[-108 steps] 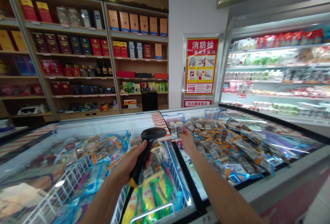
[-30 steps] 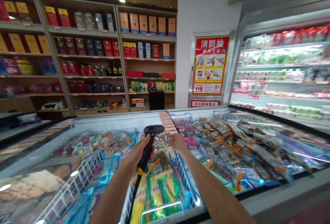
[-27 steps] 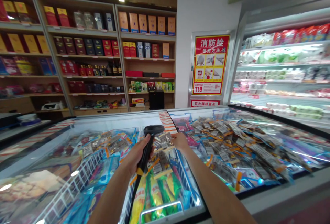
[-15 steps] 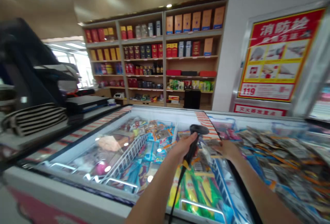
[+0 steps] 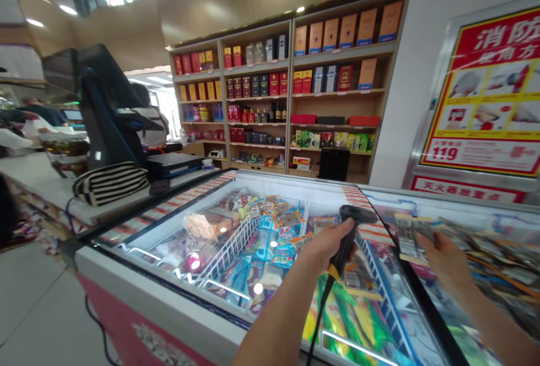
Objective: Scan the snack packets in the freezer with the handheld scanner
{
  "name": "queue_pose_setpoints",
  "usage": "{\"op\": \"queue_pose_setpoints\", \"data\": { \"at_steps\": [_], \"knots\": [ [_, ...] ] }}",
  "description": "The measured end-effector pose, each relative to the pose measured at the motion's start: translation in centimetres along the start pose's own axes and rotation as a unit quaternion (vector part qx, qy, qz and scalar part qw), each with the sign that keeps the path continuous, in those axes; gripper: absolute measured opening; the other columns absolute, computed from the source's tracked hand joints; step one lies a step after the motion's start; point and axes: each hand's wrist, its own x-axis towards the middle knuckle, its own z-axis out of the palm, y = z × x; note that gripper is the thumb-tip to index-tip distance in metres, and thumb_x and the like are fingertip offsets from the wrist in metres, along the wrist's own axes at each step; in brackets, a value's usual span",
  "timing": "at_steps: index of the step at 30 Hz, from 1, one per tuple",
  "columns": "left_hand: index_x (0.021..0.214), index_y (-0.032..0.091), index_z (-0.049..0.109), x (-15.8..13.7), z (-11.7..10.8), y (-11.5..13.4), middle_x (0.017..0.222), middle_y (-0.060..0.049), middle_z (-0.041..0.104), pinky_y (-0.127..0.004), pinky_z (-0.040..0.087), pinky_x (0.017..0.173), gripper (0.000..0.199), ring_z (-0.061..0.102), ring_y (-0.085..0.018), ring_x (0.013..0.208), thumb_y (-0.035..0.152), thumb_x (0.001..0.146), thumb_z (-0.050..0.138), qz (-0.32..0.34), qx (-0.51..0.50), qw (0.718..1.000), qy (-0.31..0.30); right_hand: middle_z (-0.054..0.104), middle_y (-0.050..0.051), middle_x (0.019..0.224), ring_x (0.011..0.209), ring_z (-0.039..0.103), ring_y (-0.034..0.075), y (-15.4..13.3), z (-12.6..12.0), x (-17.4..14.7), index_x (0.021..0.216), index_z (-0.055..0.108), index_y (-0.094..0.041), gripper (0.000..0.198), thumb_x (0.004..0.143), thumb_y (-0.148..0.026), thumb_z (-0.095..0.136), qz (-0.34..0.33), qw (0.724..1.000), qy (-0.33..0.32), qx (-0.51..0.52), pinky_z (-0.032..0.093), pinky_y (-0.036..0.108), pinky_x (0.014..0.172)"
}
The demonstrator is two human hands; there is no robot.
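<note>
My left hand [image 5: 331,248] is wrapped round the handle of a black barcode scanner [image 5: 358,215], held upright above the glass-topped chest freezer [image 5: 169,293]. Its cable hangs down past my wrist. To the right, my right hand [image 5: 447,256] pinches the edge of a flat packet [image 5: 408,236] with a pale label side; its contents cannot be made out. That packet is over the right-hand freezer section, where many brown and orange packets [image 5: 498,265] lie. Under the scanner are green and yellow packets [image 5: 346,321], and blue packets [image 5: 266,236] lie further left.
A white wire basket divider [image 5: 228,248] stands inside the freezer. On the counter at left sit a black screen stand [image 5: 107,102] and a striped pouch [image 5: 112,183]. Shelves of boxes [image 5: 291,87] line the back wall, with a red fire-hydrant sign [image 5: 485,96] at right.
My right hand has moved right, away from the scanner, and now shows the packet plainly. The scanner stays in my left hand. The view has turned a little left.
</note>
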Motion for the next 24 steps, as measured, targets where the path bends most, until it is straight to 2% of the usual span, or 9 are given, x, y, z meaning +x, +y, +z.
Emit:
{"op": "queue_pose_setpoints", "data": {
  "at_steps": [2,4,6,7,10,14,16,19,24],
  "knots": [
    [0.069,0.015,0.051,0.0,0.1,0.0,0.050,0.001,0.053,-0.021,0.036,0.039,0.046,0.048,-0.009,0.039,0.061,0.062,0.053,-0.001,0.000,1.000,-0.001,0.061,0.009,0.067,0.066,0.057,0.027,0.4,-0.2,-0.3,0.071,0.050,-0.024,0.028,0.065,-0.050,0.042,0.016,1.000,-0.012,-0.016,0.042,0.037,0.059],
    [0.070,0.015,0.052,-0.2,0.2,0.0,0.050,0.001,0.053,-0.021,0.036,0.039,0.047,0.048,-0.009,0.039,0.061,0.062,0.053,-0.004,0.002,1.000,-0.003,0.058,0.009,0.065,0.065,0.056,0.027,0.2,-0.3,-0.9,0.070,0.046,-0.023,0.027,0.066,-0.049,0.040,0.041,0.999,0.024,-0.018,0.041,0.038,0.059],
    [0.072,0.014,0.053,-0.4,0.4,0.1,0.050,0.001,0.053,-0.021,0.037,0.040,0.046,0.048,-0.009,0.039,0.060,0.064,0.053,-0.007,0.003,1.000,-0.003,0.058,0.009,0.069,0.068,0.056,0.025,-0.6,-0.3,-1.7,0.074,0.045,-0.021,0.026,0.065,-0.045,0.042,0.055,0.996,0.053,0.047,0.043,0.037,0.062],
    [0.071,0.014,0.052,-0.5,0.5,0.1,0.050,0.001,0.053,-0.020,0.037,0.040,0.045,0.047,-0.008,0.038,0.059,0.065,0.052,-0.006,0.002,1.000,-0.008,0.060,0.008,0.074,0.071,0.057,0.023,-1.0,-0.1,-2.0,0.079,0.046,-0.021,0.027,0.063,-0.042,0.045,0.055,0.990,0.043,0.122,0.044,0.036,0.064],
    [0.071,0.015,0.050,-0.6,0.6,0.3,0.051,0.001,0.055,-0.018,0.036,0.039,0.041,0.048,-0.007,0.039,0.056,0.068,0.052,-0.009,-0.007,1.000,-0.019,0.061,0.004,0.080,0.073,0.058,0.020,-2.0,0.5,-2.4,0.085,0.047,-0.020,0.034,0.056,-0.036,0.054,0.076,0.943,0.005,0.324,0.046,0.034,0.068],
    [0.076,0.014,0.052,-0.8,0.8,0.5,0.054,-0.001,0.057,-0.018,0.037,0.040,0.039,0.049,-0.007,0.041,0.052,0.070,0.053,-0.021,-0.019,0.999,-0.032,0.063,-0.001,0.077,0.072,0.058,0.017,-1.6,0.8,-1.7,0.084,0.049,-0.020,0.036,0.051,-0.031,0.061,0.103,0.890,0.025,0.443,0.046,0.033,0.071],
    [0.078,0.013,0.054,-1.0,1.0,0.6,0.055,-0.001,0.058,-0.018,0.038,0.040,0.038,0.050,-0.008,0.042,0.050,0.072,0.052,-0.025,-0.020,0.999,-0.043,0.063,-0.002,0.077,0.074,0.058,0.016,-1.2,0.7,-1.5,0.083,0.051,-0.020,0.035,0.051,-0.028,0.062,0.098,0.879,0.033,0.466,0.045,0.032,0.073],
    [0.080,0.014,0.054,-1.4,1.3,0.7,0.056,-0.001,0.058,-0.017,0.038,0.040,0.035,0.051,-0.008,0.043,0.048,0.075,0.050,-0.029,-0.023,0.998,-0.058,0.064,-0.002,0.076,0.075,0.058,0.015,-0.6,0.6,-1.4,0.081,0.054,-0.019,0.032,0.051,-0.024,0.062,0.097,0.884,0.017,0.457,0.044,0.031,0.074],
    [0.078,0.014,0.053,-1.9,1.9,0.8,0.054,-0.001,0.057,-0.018,0.037,0.039,0.032,0.050,-0.008,0.041,0.045,0.075,0.051,-0.040,-0.005,0.998,-0.042,0.065,-0.001,0.073,0.071,0.058,0.015,-0.2,0.9,-1.2,0.081,0.054,-0.019,0.030,0.052,-0.024,0.059,0.099,0.884,0.001,0.458,0.044,0.031,0.070]
  ]
}}
